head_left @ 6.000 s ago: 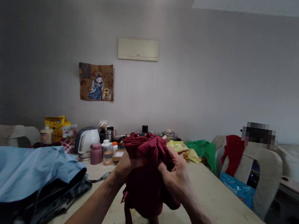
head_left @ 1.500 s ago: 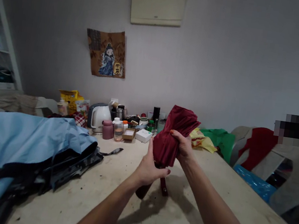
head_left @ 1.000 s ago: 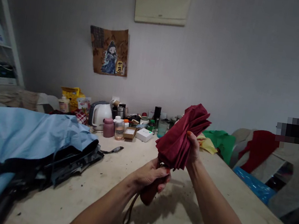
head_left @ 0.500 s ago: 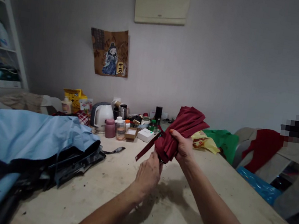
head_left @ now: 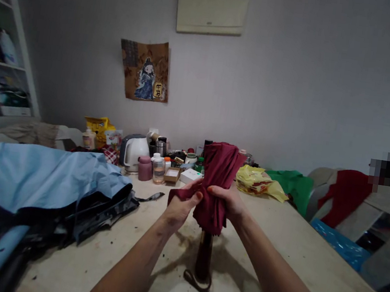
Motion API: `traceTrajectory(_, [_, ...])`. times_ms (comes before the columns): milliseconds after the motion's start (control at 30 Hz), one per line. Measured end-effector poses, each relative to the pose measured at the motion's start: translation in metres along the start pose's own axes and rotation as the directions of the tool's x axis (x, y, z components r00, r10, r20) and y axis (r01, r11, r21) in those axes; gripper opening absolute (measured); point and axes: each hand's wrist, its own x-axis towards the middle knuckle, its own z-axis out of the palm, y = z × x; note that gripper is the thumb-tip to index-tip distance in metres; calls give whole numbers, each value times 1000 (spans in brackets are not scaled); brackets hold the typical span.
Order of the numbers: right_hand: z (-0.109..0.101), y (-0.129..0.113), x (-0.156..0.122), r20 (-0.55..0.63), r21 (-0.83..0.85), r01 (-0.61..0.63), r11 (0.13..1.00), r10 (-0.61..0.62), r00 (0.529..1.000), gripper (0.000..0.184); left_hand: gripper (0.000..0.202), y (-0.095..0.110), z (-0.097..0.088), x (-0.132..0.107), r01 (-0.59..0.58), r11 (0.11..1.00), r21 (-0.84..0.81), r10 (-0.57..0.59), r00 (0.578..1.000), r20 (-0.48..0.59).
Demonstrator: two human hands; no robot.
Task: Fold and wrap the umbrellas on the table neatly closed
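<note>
A folded dark red umbrella (head_left: 213,211) stands nearly upright in front of me, its dark handle (head_left: 204,258) pointing down at the table and a wrist loop at the handle's end. My left hand (head_left: 181,207) is closed on the canopy's left side, with a flap of red cloth, probably the closing strap, sticking out by its fingers. On the other side my right hand (head_left: 232,203) wraps the canopy, thumb across the front. The fingers behind the cloth are hidden. To the left lies a light blue umbrella (head_left: 48,178) with a dark underside, loosely bunched.
Along the back of the table (head_left: 119,271) stand a white kettle (head_left: 136,152), a pink jar (head_left: 145,168), bottles and small boxes. A yellow plastic bag (head_left: 260,182) and a green bag (head_left: 293,186) lie back right. Chairs with cloths stand beyond the right edge.
The red umbrella has turned from a rightward tilt to nearly upright, bringing its handle into view. My left hand has moved up from its lower end to the canopy's side.
</note>
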Motion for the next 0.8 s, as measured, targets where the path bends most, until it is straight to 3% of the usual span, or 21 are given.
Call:
traceTrajectory(100, [3, 3, -1, 8, 4, -45, 999, 45, 999, 41, 64, -2, 10, -4, 54, 996, -77, -61, 993, -101])
traceTrajectory(200, [4, 3, -1, -21, 13, -74, 997, 74, 997, 36, 79, -2, 18, -13, 192, 979, -74, -188, 980, 64])
traceTrajectory(267, [5, 3, -3, -30, 8, -83, 997, 83, 996, 35, 79, -1, 20, -17, 243, 970, -22, -238, 961, 141])
traceTrajectory(400, [9, 3, -9, -12, 8, -76, 997, 76, 997, 38, 61, 1, 18, -21, 371, 927, 59, -374, 927, 37])
traceTrajectory(500, [12, 3, -12, 19, 3, -38, 999, 38, 999, 37, 59, 2, 20, -21, 466, 881, 87, -470, 882, 41])
traceTrajectory(667, [14, -5, -7, -55, 0, 58, 998, -58, 997, 53, 37, 6, 34, -24, 342, 904, 255, -350, 937, -17])
traceTrajectory(800, [12, -21, -3, -174, -22, 212, 977, -213, 961, 60, 20, 16, 47, -27, 276, 810, 517, -305, 952, -31])
